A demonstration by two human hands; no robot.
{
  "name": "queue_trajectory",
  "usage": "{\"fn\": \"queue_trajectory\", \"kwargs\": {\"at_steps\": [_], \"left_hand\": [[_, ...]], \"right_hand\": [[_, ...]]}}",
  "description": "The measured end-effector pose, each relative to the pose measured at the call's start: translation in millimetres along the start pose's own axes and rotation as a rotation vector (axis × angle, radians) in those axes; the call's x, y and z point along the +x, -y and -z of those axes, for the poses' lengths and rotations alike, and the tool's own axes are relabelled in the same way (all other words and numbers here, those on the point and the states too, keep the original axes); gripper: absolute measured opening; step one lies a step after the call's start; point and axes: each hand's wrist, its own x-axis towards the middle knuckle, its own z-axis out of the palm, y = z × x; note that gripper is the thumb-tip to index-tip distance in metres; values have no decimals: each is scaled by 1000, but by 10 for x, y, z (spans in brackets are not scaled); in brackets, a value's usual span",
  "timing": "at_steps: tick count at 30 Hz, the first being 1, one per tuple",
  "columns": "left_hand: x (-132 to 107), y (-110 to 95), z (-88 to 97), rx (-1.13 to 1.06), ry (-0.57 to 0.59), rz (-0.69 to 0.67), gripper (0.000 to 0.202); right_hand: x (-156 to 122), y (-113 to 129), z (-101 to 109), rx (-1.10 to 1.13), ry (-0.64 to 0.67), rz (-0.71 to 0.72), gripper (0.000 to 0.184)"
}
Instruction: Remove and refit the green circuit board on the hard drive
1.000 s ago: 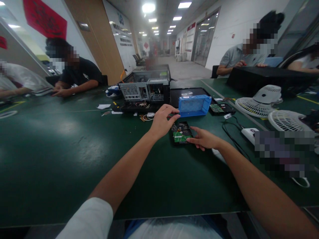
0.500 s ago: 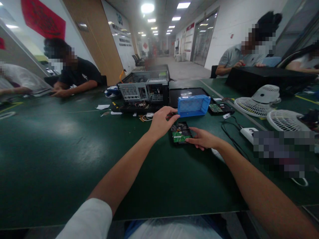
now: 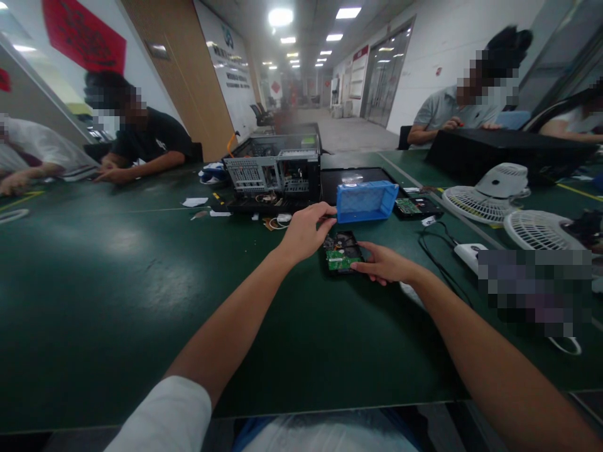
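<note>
A hard drive [image 3: 343, 250] lies circuit board up on the green table [image 3: 117, 282], its green board facing me. My right hand [image 3: 384, 263] rests at the drive's near right corner, fingers together and touching its edge. My left hand [image 3: 306, 231] hovers just left of and above the drive, thumb and fingers pinched near the lower left corner of a blue plastic bin [image 3: 366, 200]. What the pinch holds is too small to make out.
An opened computer case [image 3: 276, 169] stands behind the bin, beside a black panel [image 3: 358, 176]. A second drive [image 3: 417, 206] lies right of the bin. Two white fans [image 3: 494, 191] and a black cable [image 3: 440, 248] lie at the right. Other people sit around the table.
My left hand has shifted slightly, its fingers closing a little nearer the blue bin's corner. My right hand and the drive stay where they were.
</note>
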Motion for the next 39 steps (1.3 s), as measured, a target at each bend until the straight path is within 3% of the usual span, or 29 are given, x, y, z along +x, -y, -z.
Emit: {"fn": "queue_trajectory", "kwargs": {"at_steps": [15,21,39], "left_hand": [[11,-13,6,27,-40,-18,8],[8,-18,4,21,-26,-28,17],[-15,-13,-42,-34,-89,87,22]], "right_hand": [[10,-11,1,-2,3,5,98],[12,-10,-8,4,-3,2,96],[-8,20,14,-5,4,-13,101]]}}
